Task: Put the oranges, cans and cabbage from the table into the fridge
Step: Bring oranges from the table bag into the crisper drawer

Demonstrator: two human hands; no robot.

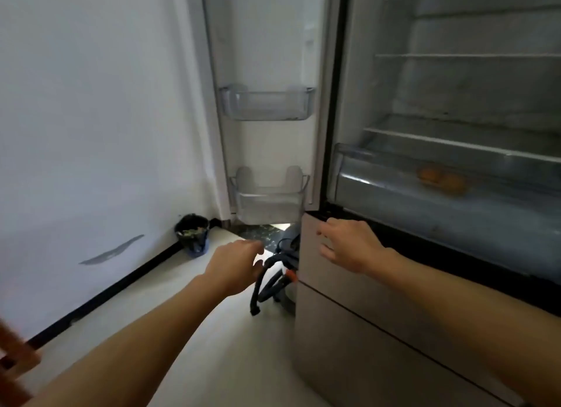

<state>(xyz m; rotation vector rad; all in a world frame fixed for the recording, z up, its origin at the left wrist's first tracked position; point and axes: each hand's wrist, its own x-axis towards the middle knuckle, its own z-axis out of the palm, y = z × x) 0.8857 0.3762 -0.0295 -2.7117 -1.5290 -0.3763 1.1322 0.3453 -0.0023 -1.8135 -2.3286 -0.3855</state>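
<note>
Head view, looking forward and down: both bare arms reach out toward an open fridge (455,103). Neither hand holds anything. The left hand (233,264) is loosely open with fingers slightly curled, hovering over the pale floor. The right hand (349,245) is open too, fingers spread, its fingertips at or just short of the top corner of the fridge's closed lower drawer front (349,315); whether they touch it cannot be told. Up and to the right of the right hand, behind the clear front of the crisper drawer (394,188), sit two oranges (440,179), blurred but side by side. No cans or cabbage are in view, and the table is out of frame. Above the left hand, the open fridge door (267,72) carries two clear door bins (267,103), both seemingly bare. Beyond the left hand a dark hose (264,285) lies on the floor, and farther left a small black bin (192,233) stands against the wall. Oranges are likely firm and fairly light, best cupped whole in the palm. Cans should be rigid and smooth, gripped around the side. A cabbage is probably heavier and bulky, better supported from beneath with both hands.
</note>
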